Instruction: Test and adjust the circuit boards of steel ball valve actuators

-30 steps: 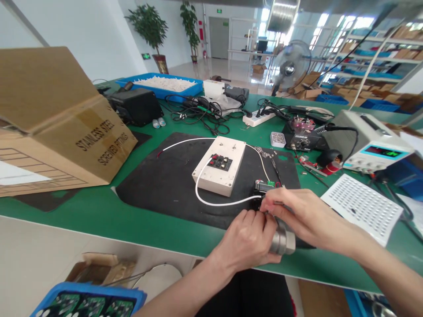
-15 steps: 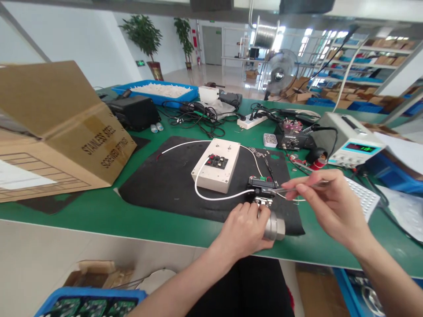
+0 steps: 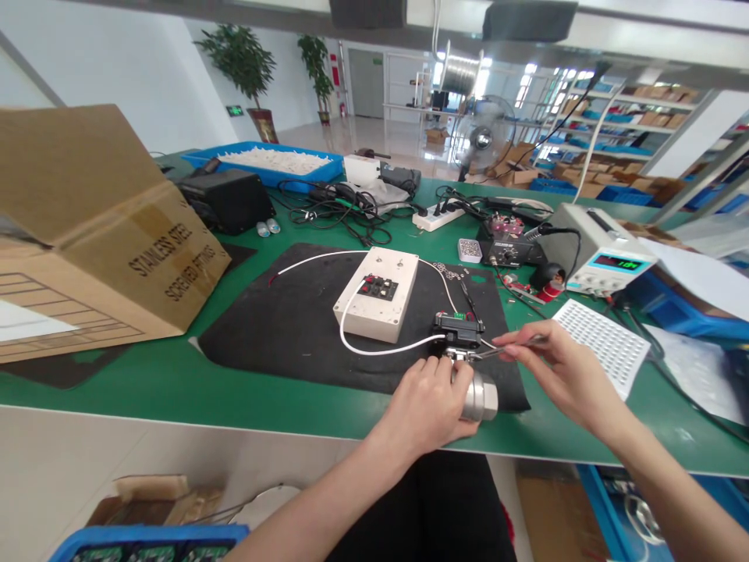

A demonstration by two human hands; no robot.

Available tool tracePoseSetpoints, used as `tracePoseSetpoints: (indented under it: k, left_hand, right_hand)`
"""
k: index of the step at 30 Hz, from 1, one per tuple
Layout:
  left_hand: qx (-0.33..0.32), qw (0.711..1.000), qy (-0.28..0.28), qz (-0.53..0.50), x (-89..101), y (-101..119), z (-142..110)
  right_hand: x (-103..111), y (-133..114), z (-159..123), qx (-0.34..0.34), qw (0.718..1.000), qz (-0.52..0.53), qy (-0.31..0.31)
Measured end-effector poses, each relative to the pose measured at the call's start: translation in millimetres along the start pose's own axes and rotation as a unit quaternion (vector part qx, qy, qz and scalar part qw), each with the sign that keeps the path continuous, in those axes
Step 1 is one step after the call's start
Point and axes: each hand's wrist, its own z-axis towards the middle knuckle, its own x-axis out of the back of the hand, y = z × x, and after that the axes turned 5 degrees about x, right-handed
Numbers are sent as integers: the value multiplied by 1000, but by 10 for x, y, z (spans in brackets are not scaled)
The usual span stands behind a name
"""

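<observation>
My left hand is wrapped round a shiny metal valve body at the mat's front edge. Fixed on the valve is a small black actuator housing, its top open with a green terminal strip and red wires showing. My right hand pinches thin metal tweezers, whose tips reach the bright bracket between housing and valve. Whether the tips grip anything is too small to tell. A white cable runs from the housing to a beige switch box on the black mat.
A large cardboard box stands at the left. Behind are a power strip, tangled cables and a blue tray of white parts. At the right are a soldering station, a power supply and a white sheet of small parts.
The tweezers' tips have moved from the side of the black housing down to the bracket below it. My right hand has lowered slightly; my left hand keeps its hold. The view has shifted a little.
</observation>
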Motion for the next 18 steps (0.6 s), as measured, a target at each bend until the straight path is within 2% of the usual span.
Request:
tracePoseSetpoints:
  k: [3, 6, 9, 11, 13, 15, 18]
  left_hand:
    - [-6, 1000, -6, 1, -9, -10, 2]
    - [-12, 1000, -9, 10, -31, -19, 10]
    - [-21, 1000, -5, 18, -65, -36, 20]
    - [-30, 999, 0, 21, -94, -52, 24]
    - [-40, 999, 12, 23, -126, -70, 25]
    - [-47, 998, 28, 23, -158, -90, 24]
    - [-58, 997, 46, 19, -200, -118, 23]
  right_hand:
    - [129, 41, -41, 47, 983, -175, -10]
    - [241, 3, -50, 134, 946, -294, -42]
    - [287, -163, 18, 207, 878, -418, -109]
    - [258, -285, 85, 228, 830, -482, -161]
    - [182, -348, 140, 236, 802, -513, -195]
    - [85, -327, 167, 235, 792, -525, -204]
    - [-19, -200, 166, 228, 804, -516, -190]
